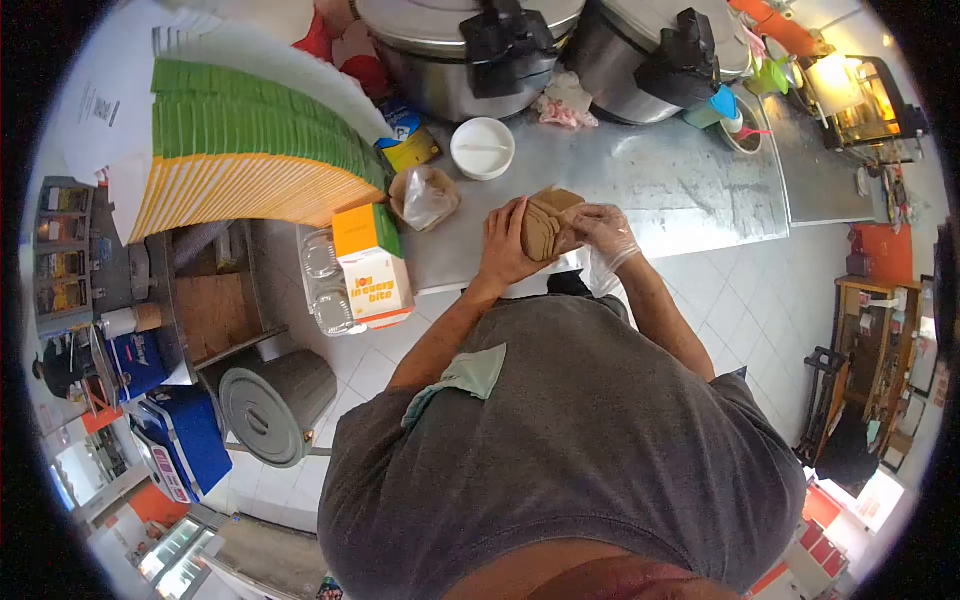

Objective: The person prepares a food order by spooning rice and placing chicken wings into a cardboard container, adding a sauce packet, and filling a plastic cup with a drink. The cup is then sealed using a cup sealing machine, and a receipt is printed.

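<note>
At the front edge of the metal counter, my left hand (508,245) is bare and wraps round the left side of a stack of brown paper trays (541,230). My right hand (603,232), in a clear plastic glove, has its fingers closed at the stack's right side, on the edge of the brown paper. A brown paper tray with clear plastic in it (424,197) sits to the left of my left hand. Behind it stands a round white bowl (483,149).
Two large metal cookers (470,75) line the counter's back. Tall stacked green and orange cartons (260,150) fill the left. A printed box (375,265) and clear lidded containers (325,280) are at the left front edge. A grey bin (265,410) stands on the floor.
</note>
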